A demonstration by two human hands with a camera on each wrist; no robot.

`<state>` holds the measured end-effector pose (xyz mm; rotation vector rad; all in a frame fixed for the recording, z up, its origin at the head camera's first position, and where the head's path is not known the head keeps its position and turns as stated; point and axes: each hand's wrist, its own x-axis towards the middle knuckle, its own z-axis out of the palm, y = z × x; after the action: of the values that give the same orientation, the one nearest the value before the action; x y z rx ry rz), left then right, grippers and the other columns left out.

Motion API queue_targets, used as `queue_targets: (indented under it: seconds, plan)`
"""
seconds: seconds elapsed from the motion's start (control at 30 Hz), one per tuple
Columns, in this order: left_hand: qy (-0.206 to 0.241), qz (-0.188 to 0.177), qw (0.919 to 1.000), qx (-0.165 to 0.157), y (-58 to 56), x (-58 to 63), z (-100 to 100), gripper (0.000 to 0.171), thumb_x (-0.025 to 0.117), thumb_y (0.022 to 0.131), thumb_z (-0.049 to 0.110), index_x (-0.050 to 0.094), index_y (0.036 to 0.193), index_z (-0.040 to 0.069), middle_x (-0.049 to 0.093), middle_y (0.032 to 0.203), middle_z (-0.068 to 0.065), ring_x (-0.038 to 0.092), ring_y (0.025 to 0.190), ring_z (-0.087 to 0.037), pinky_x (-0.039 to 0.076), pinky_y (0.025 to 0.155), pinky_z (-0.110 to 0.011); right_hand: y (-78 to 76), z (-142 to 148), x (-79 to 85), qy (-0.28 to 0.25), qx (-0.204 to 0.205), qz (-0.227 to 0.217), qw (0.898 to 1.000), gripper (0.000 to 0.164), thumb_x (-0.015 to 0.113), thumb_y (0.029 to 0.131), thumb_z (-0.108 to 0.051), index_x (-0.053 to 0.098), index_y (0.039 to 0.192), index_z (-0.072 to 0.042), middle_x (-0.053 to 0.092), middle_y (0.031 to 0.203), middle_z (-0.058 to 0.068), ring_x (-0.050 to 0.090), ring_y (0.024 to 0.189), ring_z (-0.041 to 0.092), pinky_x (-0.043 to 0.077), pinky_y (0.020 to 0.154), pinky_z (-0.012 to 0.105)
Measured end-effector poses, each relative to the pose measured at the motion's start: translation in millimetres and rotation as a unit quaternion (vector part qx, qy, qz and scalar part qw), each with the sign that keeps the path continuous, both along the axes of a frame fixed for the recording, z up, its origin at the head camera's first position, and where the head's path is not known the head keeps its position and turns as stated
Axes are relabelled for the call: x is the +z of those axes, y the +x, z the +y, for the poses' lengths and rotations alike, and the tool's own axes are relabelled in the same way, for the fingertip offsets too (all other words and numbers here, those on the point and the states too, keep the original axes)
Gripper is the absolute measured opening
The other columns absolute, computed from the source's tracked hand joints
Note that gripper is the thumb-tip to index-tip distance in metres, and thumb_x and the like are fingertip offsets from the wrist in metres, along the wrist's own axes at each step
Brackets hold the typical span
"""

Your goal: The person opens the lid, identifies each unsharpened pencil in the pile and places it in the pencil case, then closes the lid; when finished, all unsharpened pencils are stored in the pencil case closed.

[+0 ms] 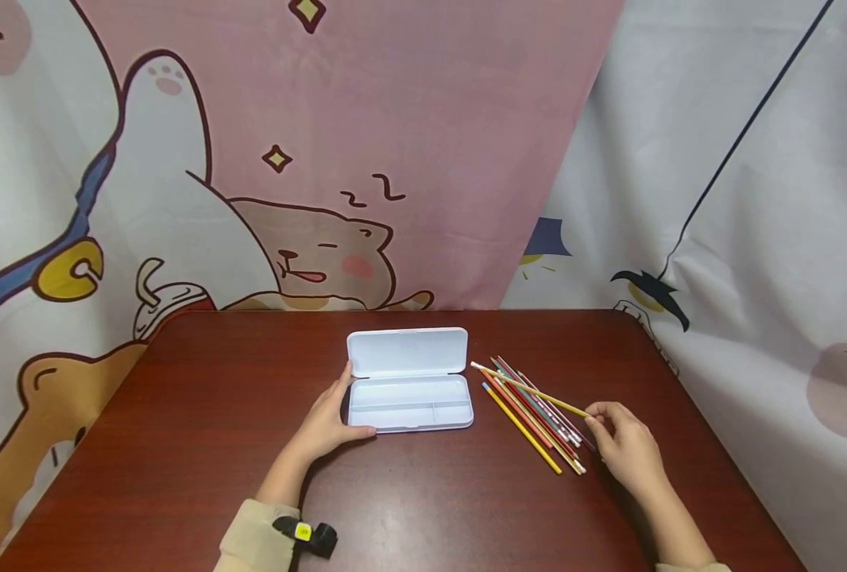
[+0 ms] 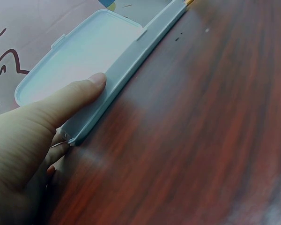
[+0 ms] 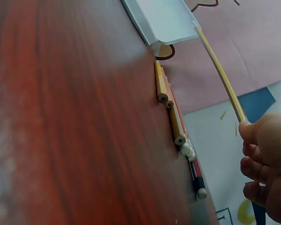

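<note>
- Head view: your left hand (image 1: 326, 421) grips the left end of a white, smooth-surfaced case (image 1: 395, 392), thumb at the near edge, fingers spread to the far left corner; its round-cornered lid (image 1: 407, 352) stands raised on the far side, its shallow tray split by thin dividers.
- To the right, your right hand (image 1: 631, 449) pinches one end of a slender yellow pencil (image 1: 562, 403) between thumb and fingertips, slanting it above a loose fan of pencils (image 1: 527, 413) on the glossy, red-brown wood-grain table (image 1: 409, 508). A printed cartoon cloth (image 1: 452, 159), softly creased, hangs beyond.
- Left wrist view: your thumb lies along the case's straight near wall, other fingers bent behind its left end.
- Right wrist view: your thumb and forefinger close on the pencil's end, remaining fingers curled; below, the fanned pencils show flat-cut wooden ends and rounded white tips.
</note>
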<state>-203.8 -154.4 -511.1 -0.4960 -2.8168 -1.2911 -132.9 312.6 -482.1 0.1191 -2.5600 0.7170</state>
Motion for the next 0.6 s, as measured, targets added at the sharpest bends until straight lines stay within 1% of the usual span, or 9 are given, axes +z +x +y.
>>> queue_targets:
  seconds: [0.13,0.37,0.6]
  plan:
    - [0.000,0.000,1.0000,0.000,0.3,0.2,0,0.126,0.088,0.062,0.046,0.009,0.155,0.011,0.040,0.146,-0.015,0.028,0.137,-0.036,0.023,0.107,-0.057,-5.8,-8,4.3,0.007,0.014,0.000,1.000,0.011,0.071,0.085,-0.005,0.064,0.091,-0.011,0.054,0.081,-0.002,0.040,0.057,0.007,0.034,0.051,0.029]
    - [-0.002,-0.002,1.0000,-0.001,0.4,-0.2,0,0.126,0.087,0.063,0.046,0.009,0.155,0.012,0.037,0.148,-0.016,0.026,0.138,-0.036,0.022,0.107,-0.056,-16.2,-26,10.7,0.012,0.049,-0.013,0.999,0.010,0.070,0.086,-0.007,0.064,0.091,-0.012,0.052,0.080,-0.005,0.040,0.057,0.006,0.034,0.050,0.028]
    - [0.001,-0.006,1.0000,0.000,0.8,1.1,0,0.126,0.088,0.063,0.046,0.009,0.155,0.012,0.038,0.148,-0.015,0.026,0.138,-0.035,0.022,0.108,-0.055,-32.3,-43,15.2,0.016,0.092,-0.015,0.996,0.009,0.069,0.088,-0.010,0.063,0.091,-0.015,0.050,0.079,-0.010,0.041,0.058,0.005,0.034,0.051,0.027]
